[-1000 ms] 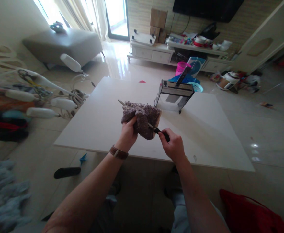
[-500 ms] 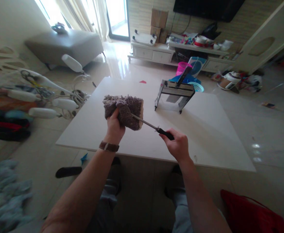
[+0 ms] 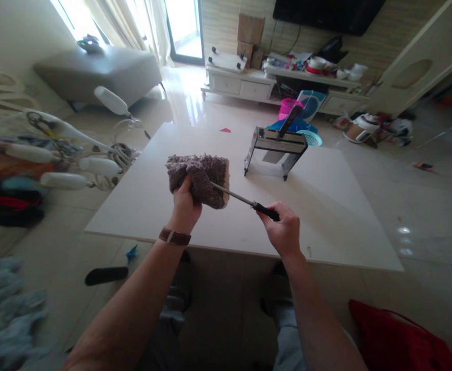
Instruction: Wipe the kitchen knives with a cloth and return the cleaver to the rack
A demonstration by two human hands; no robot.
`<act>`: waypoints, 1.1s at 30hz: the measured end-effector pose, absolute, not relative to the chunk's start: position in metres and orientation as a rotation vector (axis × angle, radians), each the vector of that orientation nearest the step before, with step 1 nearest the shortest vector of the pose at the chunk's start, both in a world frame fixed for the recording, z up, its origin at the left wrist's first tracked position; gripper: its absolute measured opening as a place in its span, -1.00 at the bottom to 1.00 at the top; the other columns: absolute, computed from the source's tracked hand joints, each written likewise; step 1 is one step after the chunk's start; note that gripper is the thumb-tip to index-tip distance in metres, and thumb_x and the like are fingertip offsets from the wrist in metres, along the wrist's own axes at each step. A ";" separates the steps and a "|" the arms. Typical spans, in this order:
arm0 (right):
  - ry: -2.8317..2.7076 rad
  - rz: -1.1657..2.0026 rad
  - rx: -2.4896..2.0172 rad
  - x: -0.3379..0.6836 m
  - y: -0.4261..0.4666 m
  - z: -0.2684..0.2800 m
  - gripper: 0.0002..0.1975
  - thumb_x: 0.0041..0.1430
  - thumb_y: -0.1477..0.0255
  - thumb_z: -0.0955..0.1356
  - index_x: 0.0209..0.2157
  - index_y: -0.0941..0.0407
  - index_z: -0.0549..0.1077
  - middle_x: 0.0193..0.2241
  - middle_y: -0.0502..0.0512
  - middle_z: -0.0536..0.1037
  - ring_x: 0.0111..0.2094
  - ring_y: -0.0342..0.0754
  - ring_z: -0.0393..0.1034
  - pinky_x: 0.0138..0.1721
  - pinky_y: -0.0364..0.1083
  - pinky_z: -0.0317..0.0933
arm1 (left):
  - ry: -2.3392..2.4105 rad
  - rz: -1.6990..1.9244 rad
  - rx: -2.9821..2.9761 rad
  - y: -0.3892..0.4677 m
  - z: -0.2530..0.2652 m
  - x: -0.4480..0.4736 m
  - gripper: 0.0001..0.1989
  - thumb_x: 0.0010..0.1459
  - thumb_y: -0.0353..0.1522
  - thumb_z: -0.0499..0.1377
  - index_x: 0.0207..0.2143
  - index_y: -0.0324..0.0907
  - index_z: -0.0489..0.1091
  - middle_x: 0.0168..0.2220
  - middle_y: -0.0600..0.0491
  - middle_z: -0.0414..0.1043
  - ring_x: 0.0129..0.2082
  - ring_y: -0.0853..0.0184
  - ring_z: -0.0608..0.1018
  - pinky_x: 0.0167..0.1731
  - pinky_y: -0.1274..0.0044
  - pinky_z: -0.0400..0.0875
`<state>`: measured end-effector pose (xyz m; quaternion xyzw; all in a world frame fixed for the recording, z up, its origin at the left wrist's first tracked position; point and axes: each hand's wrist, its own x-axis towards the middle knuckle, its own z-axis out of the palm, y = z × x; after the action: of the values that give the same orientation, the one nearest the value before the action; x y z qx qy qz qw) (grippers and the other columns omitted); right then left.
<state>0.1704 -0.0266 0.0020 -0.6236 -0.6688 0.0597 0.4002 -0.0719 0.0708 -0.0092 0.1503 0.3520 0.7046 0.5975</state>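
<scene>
Over the left half of the white surface [image 3: 334, 216], between its far and near edges, the left hand [image 3: 186, 210] holds a shaggy grey-brown cloth [image 3: 202, 183] with a pale right side; its grip is closed, thumb on top. Just inside the near edge, right of its middle, the right hand [image 3: 283, 229] has its grip wrapped around the black handle of what looks like a honing steel [image 3: 239, 196]. The shaft slants leftward and away into the cloth's fold, where its tip is hidden. Beyond, toward the far edge, is a metal-framed stand [image 3: 280, 138], well apart from the cloth. For even contact, the thumb should probably press just enough for the pile to hug the shaft while letting the metal slide. Holding the handle in line with the fold should spare the left fingers from the shaft levering sideways, and a slight turn between strokes would bring each side against the pile. Slow, straight strokes seem wisest, with the tip kept inside the fold and both hands clear of the stand.
</scene>
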 end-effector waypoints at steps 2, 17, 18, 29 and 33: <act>-1.703 0.145 -1.550 0.169 -0.027 0.003 -0.82 0.26 0.29 0.46 -0.36 0.07 0.47 -0.41 0.04 0.51 -0.36 -0.04 0.41 -0.30 -0.09 0.21 | 0.807 1.657 0.348 0.067 -0.009 -0.064 -0.69 -0.02 -0.28 0.47 -0.20 -0.15 0.58 0.01 -0.04 0.63 0.18 0.13 0.53 0.18 0.36 0.46; -1.683 0.212 -1.534 0.158 -0.027 0.001 -0.78 0.30 0.21 0.42 -0.24 0.08 0.55 -0.37 0.08 0.65 -0.37 0.00 0.53 -0.30 -0.08 0.26 | 0.826 1.396 0.364 0.021 -0.002 0.005 -0.60 -0.18 -0.34 0.52 -0.22 -0.22 0.60 -0.09 -0.09 0.66 0.02 0.07 0.64 0.10 0.31 0.49; -1.688 0.212 -1.518 0.158 -0.026 0.001 -0.78 0.30 0.21 0.42 -0.24 0.08 0.55 -0.37 0.08 0.65 -0.36 0.00 0.53 -0.29 -0.08 0.26 | 0.833 1.399 0.356 0.022 -0.002 0.004 -0.60 -0.19 -0.35 0.52 -0.23 -0.22 0.60 -0.10 -0.08 0.66 0.01 0.07 0.64 0.09 0.32 0.50; -1.724 0.239 -1.558 0.159 -0.028 0.005 -0.73 0.34 0.18 0.38 -0.29 0.08 0.56 -0.44 0.06 0.61 -0.42 -0.04 0.47 -0.35 -0.10 0.17 | 0.828 1.574 0.316 0.055 -0.006 -0.029 -0.65 -0.12 -0.39 0.48 -0.21 -0.15 0.59 -0.12 0.01 0.67 -0.02 0.16 0.65 0.04 0.37 0.54; -1.754 0.269 -1.564 0.160 -0.030 0.006 -0.71 0.34 0.17 0.36 -0.30 0.08 0.57 -0.48 0.05 0.58 -0.48 -0.07 0.43 -0.41 -0.12 0.12 | 0.795 1.588 0.290 0.070 -0.009 -0.053 -0.68 -0.03 -0.34 0.45 -0.18 -0.17 0.58 -0.09 -0.03 0.66 0.03 0.15 0.63 0.07 0.34 0.53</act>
<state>0.1605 -0.0302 0.0063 -0.6120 -0.6864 0.1052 0.3785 -0.0527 0.0696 -0.0090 0.1264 0.3460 0.6910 0.6220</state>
